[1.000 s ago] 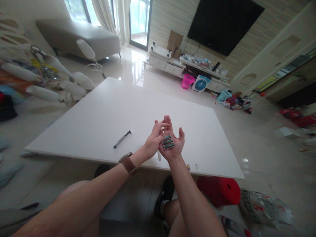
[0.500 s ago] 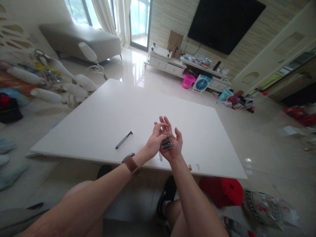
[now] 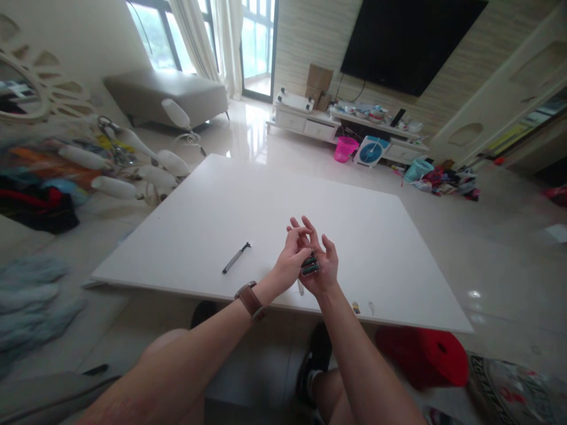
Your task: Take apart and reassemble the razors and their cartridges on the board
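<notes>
A small battery case (image 3: pixel 310 265) with dark green cylindrical batteries lies on the upturned palm of my right hand (image 3: pixel 326 273), whose fingers are partly spread. My left hand (image 3: pixel 289 262), below a brown-strapped watch (image 3: pixel 250 300), reaches across from the left. Its thumb presses on the upper end of the case, and its bent fingers overlap the right fingers. Both hands are over the near part of the white table (image 3: pixel 266 195). Below them a thin pale strip (image 3: pixel 301 288) is partly hidden. A slim dark pen-like thing (image 3: pixel 237 258) lies to the left.
Near the table's front edge lie a small yellow-and-dark piece (image 3: pixel 356 307) and a small clear piece (image 3: pixel 371 307). A red stool-like object (image 3: pixel 420 357) stands below the right edge. A lamp with white shades (image 3: pixel 114 187) is beyond the left edge.
The head view has shifted, so the scene sits further right and lower. My left thumb covers slightly more of the case's upper end. My right hand still supports it.
</notes>
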### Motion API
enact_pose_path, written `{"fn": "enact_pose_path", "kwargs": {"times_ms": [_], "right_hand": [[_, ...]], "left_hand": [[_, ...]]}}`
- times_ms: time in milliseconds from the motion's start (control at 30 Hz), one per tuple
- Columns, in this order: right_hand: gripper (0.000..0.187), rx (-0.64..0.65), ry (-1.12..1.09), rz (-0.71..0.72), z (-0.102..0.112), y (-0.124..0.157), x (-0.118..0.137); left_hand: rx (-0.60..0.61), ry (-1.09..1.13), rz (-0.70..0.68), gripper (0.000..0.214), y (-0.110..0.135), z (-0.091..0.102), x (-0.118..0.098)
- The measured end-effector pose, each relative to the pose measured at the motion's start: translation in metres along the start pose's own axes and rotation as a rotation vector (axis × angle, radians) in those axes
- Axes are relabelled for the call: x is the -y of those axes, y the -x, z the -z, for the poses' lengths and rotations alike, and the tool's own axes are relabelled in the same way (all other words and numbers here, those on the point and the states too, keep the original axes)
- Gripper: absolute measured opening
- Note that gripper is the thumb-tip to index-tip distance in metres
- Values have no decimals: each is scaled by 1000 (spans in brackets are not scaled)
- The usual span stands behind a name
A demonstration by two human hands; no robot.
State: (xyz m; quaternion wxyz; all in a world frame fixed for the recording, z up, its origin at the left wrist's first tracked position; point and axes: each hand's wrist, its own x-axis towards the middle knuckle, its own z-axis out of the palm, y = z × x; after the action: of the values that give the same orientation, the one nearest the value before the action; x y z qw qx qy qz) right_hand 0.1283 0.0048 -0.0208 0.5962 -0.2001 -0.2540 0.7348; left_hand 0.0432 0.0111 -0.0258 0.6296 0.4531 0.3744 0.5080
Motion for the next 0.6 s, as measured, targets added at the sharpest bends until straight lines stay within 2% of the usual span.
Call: {"fn": "enact_pose_path", "kwargs": {"times_ms": [200,600], "right_hand": [[47,-31,-38,-10,1,0,-1],[46,-63,-45,-16,2,-3,-1]], "left_hand": [[3,-114,-90,39,-1,2,3],[-16,-162,-108,40,-5,4,9]]}}
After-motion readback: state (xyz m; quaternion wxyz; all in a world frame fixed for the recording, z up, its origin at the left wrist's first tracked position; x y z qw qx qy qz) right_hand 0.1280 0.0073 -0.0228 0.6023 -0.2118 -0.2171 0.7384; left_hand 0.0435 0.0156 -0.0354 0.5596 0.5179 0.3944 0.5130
